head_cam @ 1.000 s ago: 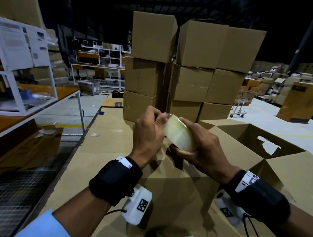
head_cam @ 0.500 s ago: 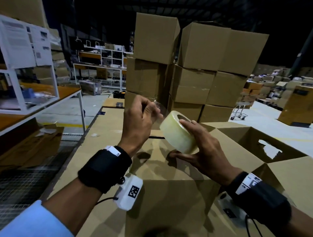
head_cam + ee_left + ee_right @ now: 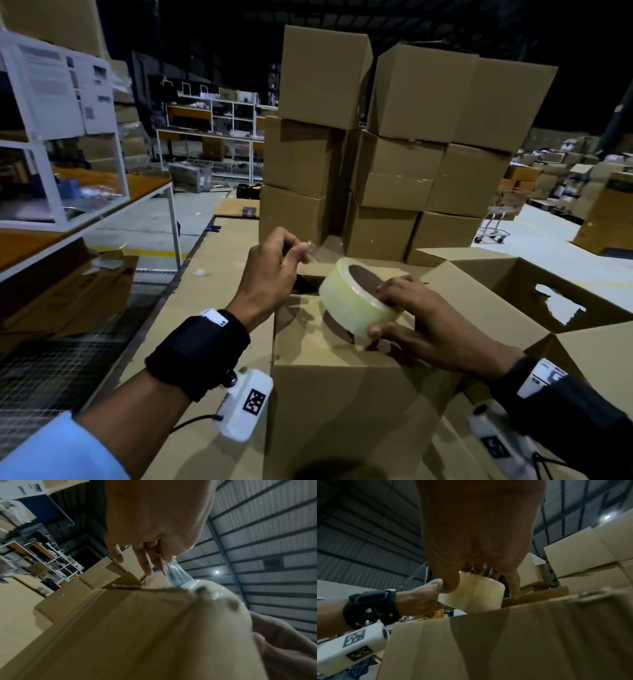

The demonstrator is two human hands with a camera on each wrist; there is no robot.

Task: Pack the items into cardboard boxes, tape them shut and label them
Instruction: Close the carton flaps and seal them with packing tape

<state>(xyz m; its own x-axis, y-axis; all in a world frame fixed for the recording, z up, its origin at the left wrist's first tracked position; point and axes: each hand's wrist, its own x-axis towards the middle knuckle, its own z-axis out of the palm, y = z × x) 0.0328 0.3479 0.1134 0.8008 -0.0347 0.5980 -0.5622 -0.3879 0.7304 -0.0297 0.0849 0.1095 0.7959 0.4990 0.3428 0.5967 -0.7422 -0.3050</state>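
A roll of clear packing tape (image 3: pixel 356 301) hovers just above the closed top of a cardboard box (image 3: pixel 346 387) in front of me. My right hand (image 3: pixel 411 315) grips the roll by its rim and side; the right wrist view shows the roll (image 3: pixel 471 593) under the fingers. My left hand (image 3: pixel 274 274) pinches the free end of the tape (image 3: pixel 311 247), pulled out a short way up and to the left. The left wrist view shows that clear strip (image 3: pixel 178 573) running from the fingertips (image 3: pixel 169 559) down to the roll (image 3: pixel 223 601).
An open cardboard box (image 3: pixel 534 294) stands to the right of the one under my hands. A tall stack of sealed boxes (image 3: pixel 387 144) rises right behind. A white-framed workbench (image 3: pixel 113 209) runs along the left. More boxes and a trolley (image 3: pixel 496 222) fill the far right floor.
Both hands have come down with the roll toward the box top. The left hand has drawn the tape end away from the roll, and the roll now lies flatter.
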